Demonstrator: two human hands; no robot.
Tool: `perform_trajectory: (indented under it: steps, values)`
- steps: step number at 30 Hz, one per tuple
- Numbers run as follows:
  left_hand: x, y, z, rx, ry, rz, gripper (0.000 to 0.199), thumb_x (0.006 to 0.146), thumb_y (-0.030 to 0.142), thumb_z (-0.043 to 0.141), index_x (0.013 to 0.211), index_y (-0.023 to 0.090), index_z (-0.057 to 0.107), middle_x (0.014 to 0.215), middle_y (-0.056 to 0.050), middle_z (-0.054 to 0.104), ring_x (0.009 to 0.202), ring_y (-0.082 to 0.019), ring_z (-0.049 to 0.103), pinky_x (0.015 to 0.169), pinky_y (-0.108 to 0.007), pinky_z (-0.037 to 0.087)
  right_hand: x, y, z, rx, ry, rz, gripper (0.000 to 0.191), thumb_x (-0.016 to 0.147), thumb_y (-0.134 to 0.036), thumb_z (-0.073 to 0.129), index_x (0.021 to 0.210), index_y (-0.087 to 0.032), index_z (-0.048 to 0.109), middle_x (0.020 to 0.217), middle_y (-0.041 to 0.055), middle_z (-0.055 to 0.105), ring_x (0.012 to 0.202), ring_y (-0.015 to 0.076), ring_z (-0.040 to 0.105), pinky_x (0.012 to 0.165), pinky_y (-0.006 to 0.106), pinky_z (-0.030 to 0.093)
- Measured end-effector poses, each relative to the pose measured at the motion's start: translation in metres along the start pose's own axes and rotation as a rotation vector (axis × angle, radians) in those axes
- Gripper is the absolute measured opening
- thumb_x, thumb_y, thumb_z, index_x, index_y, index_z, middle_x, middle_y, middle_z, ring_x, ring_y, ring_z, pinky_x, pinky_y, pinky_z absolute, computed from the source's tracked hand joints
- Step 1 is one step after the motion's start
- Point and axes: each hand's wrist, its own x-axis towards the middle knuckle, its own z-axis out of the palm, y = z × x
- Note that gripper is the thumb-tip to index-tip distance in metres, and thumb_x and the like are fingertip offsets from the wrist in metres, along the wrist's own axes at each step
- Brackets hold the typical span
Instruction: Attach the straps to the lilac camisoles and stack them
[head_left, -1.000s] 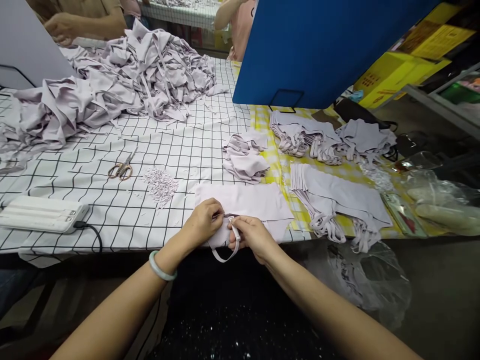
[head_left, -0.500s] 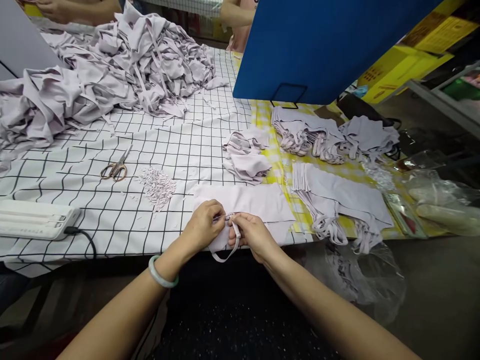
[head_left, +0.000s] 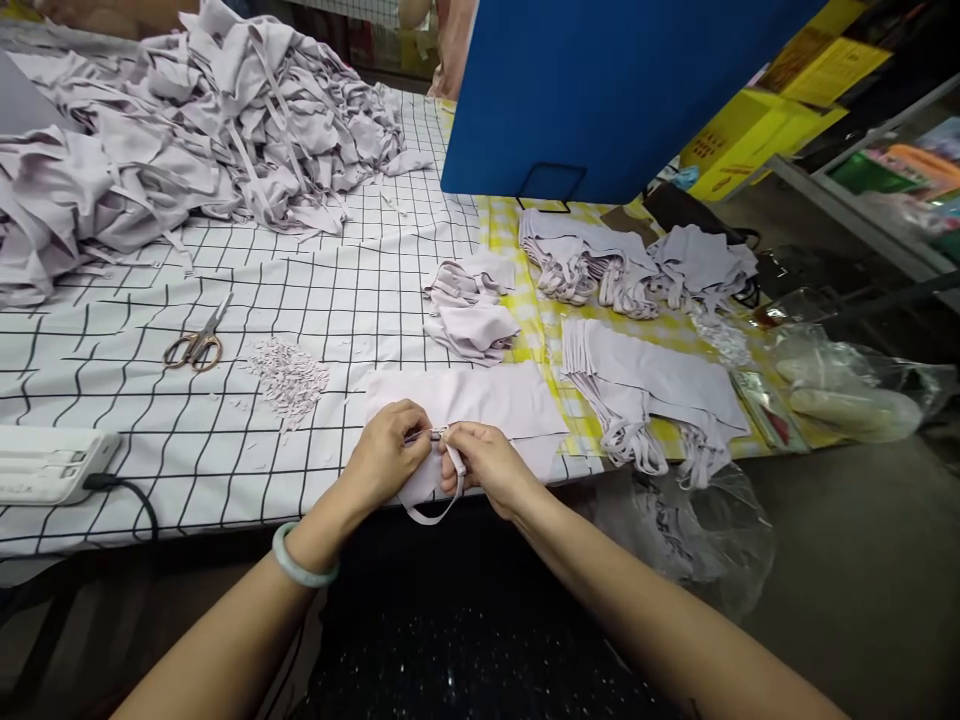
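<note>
Both hands meet at the table's near edge over a flat pale lilac fabric piece [head_left: 469, 395]. My right hand [head_left: 487, 465] is closed, pinching a narrow fabric strap [head_left: 433, 519] that loops down below the fingers. Just beside it, my left hand [head_left: 386, 450] is closed, with thumb and fingertips pressed together on the strap near a small shiny bit. That bit is too small to name. The fabric lies under and behind both hands, and its near part is partly hidden by them.
Scissors [head_left: 196, 345], a pile of small fabric snippets [head_left: 291, 382] and a white power bank [head_left: 52, 465] with a cable lie left. A large garment heap [head_left: 277, 110] fills the back left. Stacked strapped pieces [head_left: 660, 375] lie right. A blue panel [head_left: 592, 90] stands behind.
The whole view has shifted, so the table's things appear farther left. Both hands keep their pinch on the strap, with barely any movement against the fabric.
</note>
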Motion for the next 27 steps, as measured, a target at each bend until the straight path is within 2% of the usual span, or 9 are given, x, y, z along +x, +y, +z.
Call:
perform_trajectory:
  steps: [8,15,27]
  values:
    - [-0.001,0.004,0.003,-0.021,0.065,-0.066,0.015,0.084,0.01,0.054,0.071,0.019,0.056,0.082,-0.002,0.063,0.08,-0.017,0.057,0.076,-0.033,0.045,-0.004,0.005,0.008,0.09,0.078,-0.057,0.011,0.079,-0.023,0.053,0.074,-0.017,0.061,0.052,-0.0027,0.061,0.042,0.0103,0.059,0.045,0.021,0.052]
    - [-0.002,0.002,0.004,-0.047,0.084,-0.061,0.015,0.084,0.01,0.055,0.072,0.019,0.057,0.082,-0.002,0.063,0.079,-0.016,0.058,0.075,-0.032,0.045,-0.002,0.011,0.006,0.115,0.137,-0.139,0.011,0.075,-0.029,0.057,0.076,-0.018,0.061,0.052,-0.0035,0.061,0.043,0.0114,0.059,0.046,0.023,0.052]
    - [-0.002,0.001,0.002,-0.036,0.064,-0.014,0.015,0.083,0.01,0.056,0.071,0.019,0.058,0.084,-0.002,0.065,0.08,-0.017,0.059,0.075,-0.032,0.047,-0.002,0.006,0.005,0.089,0.05,-0.054,0.01,0.078,-0.023,0.055,0.073,-0.018,0.061,0.051,-0.0024,0.06,0.041,0.0108,0.058,0.044,0.021,0.05]
